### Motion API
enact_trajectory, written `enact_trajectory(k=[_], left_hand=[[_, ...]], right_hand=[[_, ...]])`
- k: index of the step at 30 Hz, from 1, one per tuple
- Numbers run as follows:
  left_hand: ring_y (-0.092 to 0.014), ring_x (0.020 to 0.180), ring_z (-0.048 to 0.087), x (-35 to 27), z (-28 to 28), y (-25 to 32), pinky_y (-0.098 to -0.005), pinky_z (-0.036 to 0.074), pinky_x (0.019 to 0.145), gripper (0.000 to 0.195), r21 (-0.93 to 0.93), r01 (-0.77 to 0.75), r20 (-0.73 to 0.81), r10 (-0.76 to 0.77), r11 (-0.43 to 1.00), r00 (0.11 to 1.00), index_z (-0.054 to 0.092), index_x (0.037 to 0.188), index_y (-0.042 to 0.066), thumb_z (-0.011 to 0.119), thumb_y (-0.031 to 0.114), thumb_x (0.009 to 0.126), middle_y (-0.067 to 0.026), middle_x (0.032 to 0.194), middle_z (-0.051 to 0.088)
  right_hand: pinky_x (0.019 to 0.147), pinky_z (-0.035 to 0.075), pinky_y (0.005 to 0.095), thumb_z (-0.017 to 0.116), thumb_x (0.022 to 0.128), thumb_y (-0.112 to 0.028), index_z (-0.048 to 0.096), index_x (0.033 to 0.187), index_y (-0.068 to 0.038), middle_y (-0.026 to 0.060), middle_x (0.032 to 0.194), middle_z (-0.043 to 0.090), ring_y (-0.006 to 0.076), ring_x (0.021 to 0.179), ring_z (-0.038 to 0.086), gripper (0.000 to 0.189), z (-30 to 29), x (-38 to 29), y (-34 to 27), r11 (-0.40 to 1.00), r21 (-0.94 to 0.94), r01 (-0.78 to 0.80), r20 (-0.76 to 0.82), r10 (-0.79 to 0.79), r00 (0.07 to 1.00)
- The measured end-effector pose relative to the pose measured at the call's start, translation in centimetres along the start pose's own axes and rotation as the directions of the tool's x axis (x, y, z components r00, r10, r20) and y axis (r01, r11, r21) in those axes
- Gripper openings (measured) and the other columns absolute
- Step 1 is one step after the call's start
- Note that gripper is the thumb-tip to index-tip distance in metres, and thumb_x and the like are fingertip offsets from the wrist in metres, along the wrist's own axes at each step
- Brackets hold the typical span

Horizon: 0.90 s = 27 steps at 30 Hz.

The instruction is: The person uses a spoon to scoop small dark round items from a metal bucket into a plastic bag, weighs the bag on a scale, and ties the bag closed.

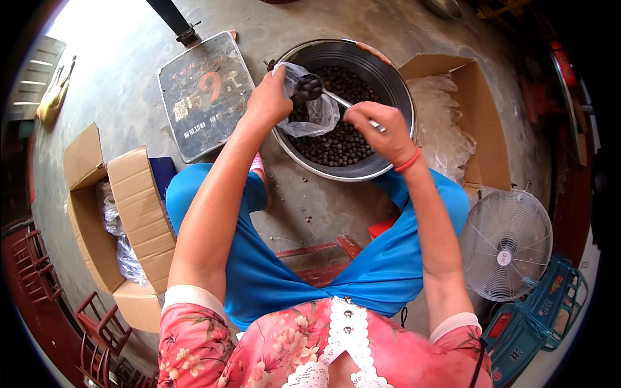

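Note:
A round metal tub point(412, 121) with dark inner walls stands on the floor before me, holding many small dark brown balls point(335, 148), perhaps nuts or seeds. My left hand point(270, 97) grips the rim of a clear plastic bag point(322, 116) over the tub's left side. In my right hand point(381, 128) is the handle of a metal spoon point(344, 101). The spoon's bowl, heaped with dark balls, is at the bag's mouth. Whether balls lie inside the bag or show through from behind it, I cannot tell.
Left of the tub is a platform scale point(206, 97). An open cardboard box with clear plastic bags point(436, 126) stands right of it; another cardboard box point(140, 208) with plastic inside is at left. A floor fan point(507, 247) stands by my right knee. Small wooden chairs point(102, 325) are at lower left.

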<state>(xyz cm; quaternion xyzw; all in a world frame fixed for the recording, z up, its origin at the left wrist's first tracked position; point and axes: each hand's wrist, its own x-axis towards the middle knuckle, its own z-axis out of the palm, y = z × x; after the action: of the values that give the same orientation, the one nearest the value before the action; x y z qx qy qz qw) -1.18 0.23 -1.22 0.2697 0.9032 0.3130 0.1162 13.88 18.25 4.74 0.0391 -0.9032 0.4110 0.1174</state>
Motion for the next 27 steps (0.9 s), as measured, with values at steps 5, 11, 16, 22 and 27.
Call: enact_trajectory(k=[5, 11, 16, 22, 27], left_hand=[[-0.039, 0.107, 0.048, 0.0, 0.0, -0.3, -0.0397, 0.039, 0.090, 0.064, 0.004, -0.006, -0.006, 0.006, 1.000, 1.000, 0.040, 0.126, 0.000, 0.054, 0.006, 0.063, -0.0261, 0.112, 0.051], [-0.038, 0.107, 0.048, 0.1, -0.2, 0.1, -0.0400, 0.040, 0.091, 0.063, 0.032, 0.003, 0.025, -0.003, 0.999, 1.000, 0.040, 0.125, 0.001, 0.055, 0.007, 0.064, -0.0241, 0.114, 0.050], [-0.036, 0.110, 0.048, -0.1, -0.6, 0.7, -0.0399, 0.041, 0.091, 0.062, 0.055, 0.027, 0.055, -0.030, 0.998, 0.998, 0.039, 0.125, 0.001, 0.054, 0.007, 0.065, -0.0216, 0.120, 0.048], [-0.036, 0.110, 0.047, -0.1, -0.6, 0.8, -0.0399, 0.040, 0.092, 0.062, 0.048, 0.022, 0.067, -0.025, 0.999, 0.997, 0.039, 0.125, 0.001, 0.055, 0.009, 0.066, -0.0217, 0.121, 0.047], [-0.036, 0.111, 0.047, -0.1, -0.5, 0.4, -0.0395, 0.040, 0.092, 0.062, 0.044, 0.005, 0.069, -0.008, 0.999, 0.998, 0.039, 0.125, 0.001, 0.055, 0.009, 0.065, -0.0221, 0.122, 0.047]], right_hand=[[0.063, 0.045, 0.0353, 0.059, 0.079, -0.013, 0.061, 0.079, -0.006, 0.0100, 0.074, 0.058, 0.0278, 0.072, 0.055, 0.007, 0.4, 0.4, -0.1, 0.978, -0.172, 0.118, 0.062, -0.108, 0.992], [0.058, 0.046, 0.0345, 0.055, 0.082, -0.029, 0.065, 0.076, -0.006, 0.0111, 0.060, 0.060, 0.0267, 0.057, 0.060, 0.026, -1.6, -1.0, 4.0, 0.899, -0.238, -0.368, -0.092, 0.356, 0.930], [0.054, 0.047, 0.0256, 0.054, 0.084, -0.029, 0.066, 0.072, -0.006, 0.0057, 0.056, 0.061, 0.0132, 0.053, 0.059, 0.028, 0.4, -1.9, 6.7, 0.671, -0.010, -0.741, 0.082, 0.739, 0.668], [0.053, 0.047, 0.0220, 0.053, 0.086, -0.027, 0.065, 0.075, -0.002, 0.0044, 0.064, 0.062, 0.0087, 0.057, 0.057, 0.030, 3.7, -1.5, 9.0, 0.620, 0.337, -0.708, -0.019, 0.757, 0.654], [0.061, 0.049, 0.0226, 0.052, 0.088, -0.026, 0.065, 0.083, -0.002, 0.0033, 0.075, 0.063, 0.0093, 0.066, 0.058, 0.027, 5.3, -0.7, 10.8, 0.552, 0.564, -0.614, -0.034, 0.758, 0.651]])
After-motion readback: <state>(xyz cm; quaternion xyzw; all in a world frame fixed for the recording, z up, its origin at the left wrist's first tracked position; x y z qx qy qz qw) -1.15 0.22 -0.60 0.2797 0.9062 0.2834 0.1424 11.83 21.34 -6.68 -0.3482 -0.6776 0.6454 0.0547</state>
